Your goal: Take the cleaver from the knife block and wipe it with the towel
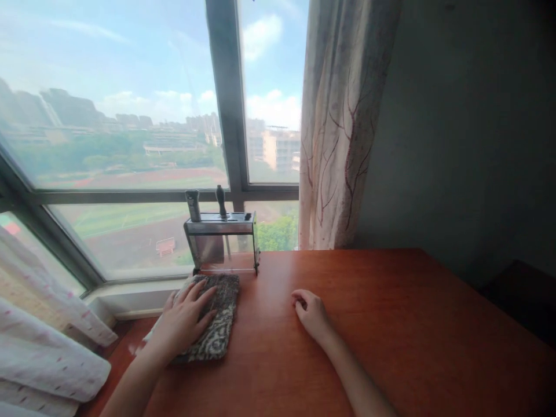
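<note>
One left hand [186, 315]: fingers spread apart, palm down on the pad.
Right hand [310, 313]: fingers curled in together, at the pad's 3 o'clock; I cannot tell whether it touches the table.
Pad [219, 330]: grey, patterned, lying on the table [417, 330], at 7 o'clock on my remote feed.
Rack [221, 223]: upright, just beside the pad at its 12 o'clock, two handles [220, 201] above.
Window [130, 139]: beyond the rack, towards my 10 o'clock.
Curtain [343, 127]: my 1 o'clock.
</note>
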### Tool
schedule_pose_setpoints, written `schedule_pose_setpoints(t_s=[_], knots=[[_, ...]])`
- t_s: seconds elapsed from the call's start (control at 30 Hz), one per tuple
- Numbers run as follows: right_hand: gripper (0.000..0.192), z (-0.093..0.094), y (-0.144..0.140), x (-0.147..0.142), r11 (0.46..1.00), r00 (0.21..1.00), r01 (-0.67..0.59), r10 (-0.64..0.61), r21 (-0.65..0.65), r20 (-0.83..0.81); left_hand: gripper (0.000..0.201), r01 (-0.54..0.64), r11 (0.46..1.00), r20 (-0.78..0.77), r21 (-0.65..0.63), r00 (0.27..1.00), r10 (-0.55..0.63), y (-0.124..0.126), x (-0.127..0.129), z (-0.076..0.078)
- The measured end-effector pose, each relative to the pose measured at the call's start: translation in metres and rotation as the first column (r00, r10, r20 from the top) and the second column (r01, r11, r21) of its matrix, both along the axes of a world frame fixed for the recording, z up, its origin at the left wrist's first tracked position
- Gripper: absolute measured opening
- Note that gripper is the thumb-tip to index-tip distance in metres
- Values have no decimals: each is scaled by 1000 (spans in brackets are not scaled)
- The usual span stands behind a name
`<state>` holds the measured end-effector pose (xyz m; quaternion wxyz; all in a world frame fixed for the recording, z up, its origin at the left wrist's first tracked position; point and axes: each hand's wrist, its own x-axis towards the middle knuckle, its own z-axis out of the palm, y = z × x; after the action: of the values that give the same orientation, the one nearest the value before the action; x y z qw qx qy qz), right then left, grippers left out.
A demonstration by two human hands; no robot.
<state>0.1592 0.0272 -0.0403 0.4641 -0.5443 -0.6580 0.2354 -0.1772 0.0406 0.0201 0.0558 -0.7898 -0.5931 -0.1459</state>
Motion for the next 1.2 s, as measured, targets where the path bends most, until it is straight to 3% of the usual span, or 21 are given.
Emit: schedule_pose_setpoints(t_s=[0.1, 0.2, 0.37, 0.43, 0.63, 0.77, 0.87, 0.93, 0.97, 1.07, 1.1, 1.2], knots=[[27, 0, 0, 0, 1000, 1000, 8, -8, 4, -9, 52, 37, 998, 41, -40, 999, -36, 4, -18, -17], [27, -1, 0, -1, 1000, 1000, 10, -9, 9, -15, 54, 81, 995, 64, -52, 995, -78, 0, -7, -21], [23, 4, -3, -2, 999, 1000, 27, -27, 26, -7, 53, 205, 970, 148, -128, 971, -186, -21, 54, -13], [24, 9, -7, -3, 998, 999, 38, -38, 46, -5, 52, 183, 974, 170, -134, 972, -160, -30, 87, -13], [37, 18, -15, 1, 985, 991, 28, -49, 168, 125, 61, 174, 975, 356, -136, 927, -116, -44, 180, -34], [44, 11, -12, 9, 990, 979, 31, -58, 140, 198, 60, 222, 970, 449, -99, 880, -156, -38, 201, -41], [42, 8, -11, 11, 987, 974, 40, -74, 157, 215, 51, 197, 980, 561, -25, 814, -149, -23, 176, -28], [41, 10, -11, 9, 983, 966, 63, -104, 173, 238, 51, -15, 992, 626, 129, 776, -69, -7, 140, -12], [40, 13, -10, 7, 981, 961, 79, -123, 179, 247, 53, -144, 972, 654, 185, 757, -12, 3, 119, -4], [40, 29, -3, -5, 979, 966, 96, -134, 178, 222, 69, -401, 896, 736, 191, 662, 140, 36, 51, 8], [40, 35, 2, -10, 984, 977, 76, -107, 164, 186, 76, -419, 893, 753, 167, 638, 159, 48, 31, 8], [46, 56, 24, -32, 996, 999, -48, 46, 79, 23, 93, -312, 946, 810, 85, 574, 116, 76, -7, -5]])
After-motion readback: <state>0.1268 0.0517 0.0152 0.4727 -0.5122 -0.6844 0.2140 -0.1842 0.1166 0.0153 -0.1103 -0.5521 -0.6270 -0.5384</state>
